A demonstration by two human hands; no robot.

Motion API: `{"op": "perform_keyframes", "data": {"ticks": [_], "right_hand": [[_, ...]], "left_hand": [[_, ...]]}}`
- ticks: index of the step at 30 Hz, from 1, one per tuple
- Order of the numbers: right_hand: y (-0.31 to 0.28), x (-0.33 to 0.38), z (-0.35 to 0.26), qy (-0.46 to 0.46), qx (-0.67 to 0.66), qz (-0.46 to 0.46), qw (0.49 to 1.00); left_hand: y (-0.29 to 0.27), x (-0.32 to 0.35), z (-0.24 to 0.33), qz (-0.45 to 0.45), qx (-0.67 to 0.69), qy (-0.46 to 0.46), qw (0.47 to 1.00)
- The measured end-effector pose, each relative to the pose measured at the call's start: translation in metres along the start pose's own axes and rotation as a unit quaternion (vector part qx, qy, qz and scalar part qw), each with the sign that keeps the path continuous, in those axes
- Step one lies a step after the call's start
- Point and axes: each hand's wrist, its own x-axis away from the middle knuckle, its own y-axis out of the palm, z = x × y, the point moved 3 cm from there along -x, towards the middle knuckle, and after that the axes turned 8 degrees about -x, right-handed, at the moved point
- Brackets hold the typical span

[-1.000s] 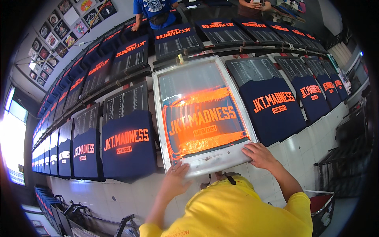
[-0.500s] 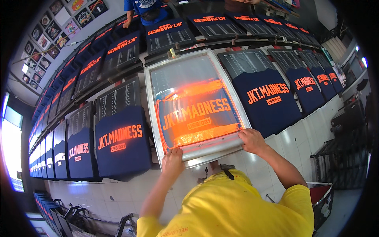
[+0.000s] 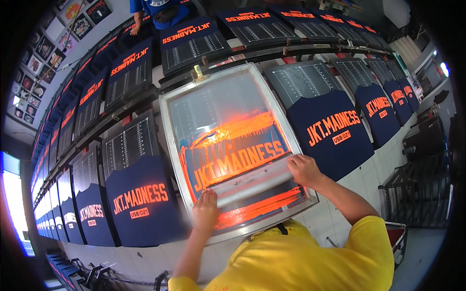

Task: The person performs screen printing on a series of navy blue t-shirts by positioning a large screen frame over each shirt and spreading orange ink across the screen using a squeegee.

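Both my hands grip a wide metal-handled squeegee (image 3: pixel 255 181), one at each end. My left hand (image 3: pixel 206 209) is closed around its left end, and my right hand (image 3: pixel 305 170) around the right. It lies slantwise across a silver-framed printing screen (image 3: pixel 275 109), covering the lower part of the design. Bright orange ink (image 3: pixel 238 127) forms a thick, shiny band beyond the lettering. More orange streaks show on the mesh between the squeegee and the near frame edge. Under the screen, the board and dark fabric show through in part.
Navy shirts (image 3: pixel 332 130) with orange printed lettering lie on black boards to the right, with more shirts (image 3: pixel 140 195) at left. Another row of boards (image 3: pixel 194 47) stands behind. A person in blue (image 3: pixel 158 10) stands at the far side. Black metal racks (image 3: pixel 417 194) stand right.
Held by both hands, the squeegee has moved away from the screen's near edge, up toward the lettering. Ink-streaked mesh now shows behind it. The whole view has shifted slightly.
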Motion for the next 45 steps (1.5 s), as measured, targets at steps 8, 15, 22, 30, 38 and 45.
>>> {"op": "perform_keyframes", "data": {"ticks": [8, 15, 22, 30, 38, 45], "right_hand": [[0.009, -0.117, 0.063, 0.045, -0.008, -0.107, 0.993], [-0.005, -0.158, 0.07, 0.039, -0.013, -0.152, 0.987], [-0.031, -0.099, 0.004, 0.047, -0.02, -0.09, 0.995], [-0.026, 0.042, -0.075, 0.058, -0.06, -0.033, 0.996], [-0.009, 0.066, -0.092, 0.011, -0.018, -0.018, 1.0], [0.012, 0.009, -0.051, -0.004, -0.006, 0.0, 1.0]], "left_hand": [[0.017, -0.096, -0.049, -0.057, -0.006, -0.047, 0.997], [0.008, -0.135, -0.075, -0.08, 0.002, -0.058, 0.995], [-0.056, -0.069, -0.053, -0.044, 0.048, -0.08, 0.995], [-0.065, 0.059, 0.007, -0.033, 0.049, -0.036, 0.998], [-0.024, 0.107, 0.012, 0.015, 0.019, -0.017, 1.0], [-0.018, 0.029, -0.026, -0.003, 0.006, -0.014, 1.0]]}}
